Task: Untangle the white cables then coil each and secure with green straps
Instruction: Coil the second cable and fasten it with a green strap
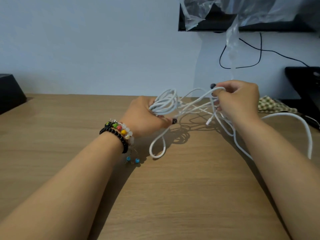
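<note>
A tangle of white cables (190, 104) hangs between my two hands above the wooden table (155, 187). My left hand (145, 115) grips a bundle of several loops (166, 103) of the cable. My right hand (239, 99) pinches a strand near its top, with more strands running under its fingers. One loop (156, 146) droops onto the table below my left hand. A white plug end (208, 122) dangles in the middle. A long thick strand (294, 118) arcs out to the right and down. No green straps are in view.
A black box (10, 92) sits at the table's far left. At the far right stand a black device (304, 84) and a checked cloth (275, 106). A black monitor with clear plastic wrap (233, 13) and black wires (259, 52) hang on the wall behind.
</note>
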Action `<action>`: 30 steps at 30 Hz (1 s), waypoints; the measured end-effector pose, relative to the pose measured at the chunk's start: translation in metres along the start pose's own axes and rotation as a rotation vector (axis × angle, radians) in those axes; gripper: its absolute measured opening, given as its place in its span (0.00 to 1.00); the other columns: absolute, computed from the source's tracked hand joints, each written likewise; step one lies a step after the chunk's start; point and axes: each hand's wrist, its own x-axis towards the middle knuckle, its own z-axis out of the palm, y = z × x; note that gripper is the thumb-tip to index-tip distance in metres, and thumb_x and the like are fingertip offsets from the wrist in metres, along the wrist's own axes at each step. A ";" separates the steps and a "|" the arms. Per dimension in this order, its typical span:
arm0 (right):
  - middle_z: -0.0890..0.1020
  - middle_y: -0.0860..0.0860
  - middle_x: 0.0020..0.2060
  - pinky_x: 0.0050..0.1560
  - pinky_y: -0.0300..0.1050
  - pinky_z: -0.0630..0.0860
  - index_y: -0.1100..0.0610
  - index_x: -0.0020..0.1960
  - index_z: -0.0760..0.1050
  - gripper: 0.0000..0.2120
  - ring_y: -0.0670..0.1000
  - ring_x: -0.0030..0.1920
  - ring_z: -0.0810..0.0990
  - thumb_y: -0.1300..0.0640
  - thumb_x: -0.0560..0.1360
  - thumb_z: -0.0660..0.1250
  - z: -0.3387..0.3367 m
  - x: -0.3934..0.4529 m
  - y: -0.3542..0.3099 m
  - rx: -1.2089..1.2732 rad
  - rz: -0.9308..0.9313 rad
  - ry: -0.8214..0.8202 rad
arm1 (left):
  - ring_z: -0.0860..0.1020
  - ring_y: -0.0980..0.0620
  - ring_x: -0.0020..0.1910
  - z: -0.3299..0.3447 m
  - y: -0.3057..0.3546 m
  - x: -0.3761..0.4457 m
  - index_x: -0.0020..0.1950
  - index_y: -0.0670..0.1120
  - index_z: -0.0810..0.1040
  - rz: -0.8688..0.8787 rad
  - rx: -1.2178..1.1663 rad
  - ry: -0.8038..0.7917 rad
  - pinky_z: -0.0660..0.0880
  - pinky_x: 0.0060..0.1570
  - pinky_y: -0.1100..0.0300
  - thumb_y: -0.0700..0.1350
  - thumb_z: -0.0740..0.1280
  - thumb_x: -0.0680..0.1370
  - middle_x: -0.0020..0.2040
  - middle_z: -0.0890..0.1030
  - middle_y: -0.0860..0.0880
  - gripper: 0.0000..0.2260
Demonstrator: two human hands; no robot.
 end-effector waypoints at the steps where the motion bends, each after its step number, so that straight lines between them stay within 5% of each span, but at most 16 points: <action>1: 0.84 0.51 0.33 0.40 0.54 0.83 0.53 0.39 0.82 0.06 0.49 0.31 0.83 0.61 0.71 0.68 -0.002 0.002 0.000 0.006 0.035 0.001 | 0.72 0.62 0.23 -0.002 0.000 0.000 0.32 0.43 0.78 0.000 -0.061 0.023 0.70 0.26 0.68 0.42 0.77 0.70 0.23 0.76 0.57 0.10; 4: 0.83 0.55 0.35 0.40 0.58 0.80 0.56 0.34 0.80 0.08 0.53 0.33 0.81 0.61 0.70 0.65 -0.003 0.008 0.003 0.039 0.122 0.016 | 0.75 0.60 0.25 -0.005 -0.001 0.003 0.36 0.37 0.82 0.005 -0.199 0.169 0.72 0.27 0.67 0.40 0.75 0.72 0.27 0.79 0.53 0.08; 8: 0.84 0.57 0.42 0.30 0.42 0.75 0.53 0.37 0.79 0.10 0.53 0.33 0.80 0.65 0.73 0.65 -0.003 0.012 0.008 0.101 0.229 -0.030 | 0.73 0.58 0.24 -0.004 0.002 0.002 0.33 0.40 0.81 -0.009 -0.296 0.279 0.71 0.27 0.66 0.39 0.76 0.71 0.27 0.79 0.50 0.09; 11: 0.84 0.55 0.43 0.31 0.40 0.76 0.53 0.41 0.80 0.10 0.52 0.37 0.82 0.66 0.73 0.65 -0.003 0.012 0.008 0.094 0.235 -0.045 | 0.70 0.56 0.21 -0.006 0.001 0.004 0.33 0.40 0.78 -0.041 -0.416 0.350 0.68 0.24 0.65 0.40 0.75 0.72 0.24 0.78 0.52 0.10; 13: 0.83 0.52 0.47 0.43 0.44 0.77 0.52 0.49 0.80 0.10 0.51 0.43 0.81 0.64 0.73 0.67 0.002 0.009 0.011 -0.130 0.049 -0.070 | 0.69 0.55 0.21 -0.006 0.000 0.004 0.35 0.41 0.76 -0.073 -0.471 0.352 0.66 0.24 0.65 0.41 0.75 0.72 0.23 0.76 0.53 0.10; 17: 0.71 0.50 0.60 0.61 0.37 0.65 0.51 0.69 0.69 0.30 0.47 0.59 0.72 0.67 0.69 0.70 0.016 -0.021 -0.001 -0.331 -0.460 -0.318 | 0.69 0.57 0.21 -0.003 -0.004 0.002 0.34 0.44 0.74 -0.064 -0.495 0.221 0.66 0.24 0.67 0.38 0.75 0.72 0.24 0.74 0.53 0.11; 20: 0.72 0.49 0.60 0.64 0.30 0.62 0.53 0.64 0.74 0.28 0.43 0.62 0.70 0.66 0.65 0.66 0.018 -0.036 -0.015 -0.220 -0.656 -0.514 | 0.67 0.55 0.21 0.000 -0.003 0.002 0.35 0.44 0.75 -0.071 -0.550 0.155 0.63 0.22 0.66 0.36 0.74 0.72 0.25 0.73 0.50 0.10; 23: 0.81 0.46 0.50 0.54 0.33 0.74 0.51 0.54 0.80 0.14 0.40 0.53 0.79 0.63 0.70 0.67 0.014 -0.042 -0.024 0.002 -0.385 -0.726 | 0.62 0.55 0.20 0.000 -0.006 0.004 0.30 0.43 0.74 -0.137 -0.711 0.080 0.59 0.21 0.66 0.35 0.73 0.70 0.24 0.69 0.49 0.12; 26: 0.84 0.48 0.41 0.47 0.40 0.78 0.54 0.48 0.83 0.05 0.46 0.46 0.82 0.60 0.76 0.68 0.013 -0.039 -0.025 0.061 -0.258 -0.674 | 0.60 0.56 0.20 -0.001 -0.009 0.005 0.24 0.48 0.73 -0.174 -0.797 -0.036 0.59 0.20 0.66 0.39 0.70 0.66 0.24 0.68 0.50 0.12; 30: 0.85 0.51 0.36 0.42 0.43 0.77 0.55 0.39 0.83 0.14 0.48 0.37 0.82 0.52 0.79 0.64 0.016 -0.040 -0.029 0.086 -0.221 -0.576 | 0.59 0.56 0.19 -0.003 -0.008 0.005 0.24 0.47 0.68 -0.125 -0.726 -0.166 0.55 0.23 0.63 0.39 0.69 0.67 0.23 0.66 0.50 0.14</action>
